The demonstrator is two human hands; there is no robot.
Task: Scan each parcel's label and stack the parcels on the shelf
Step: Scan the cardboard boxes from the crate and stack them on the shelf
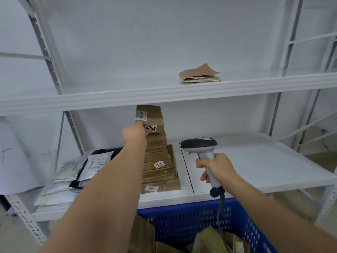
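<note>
Placing a light, stiff cardboard parcel (148,114) atop the stack (159,161): left hand (135,132) grips its near edge; right hand (217,168) clasps the scanner (202,148).

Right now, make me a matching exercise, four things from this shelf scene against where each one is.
1. grey handheld barcode scanner
2. tall stack of brown cardboard parcels
3. folded brown paper envelopes
4. blue plastic crate

A. upper shelf
B. below the shelf edge
C. right hand
D. lower shelf, left hand touching

Pairs: 1-C, 2-D, 3-A, 4-B
</note>
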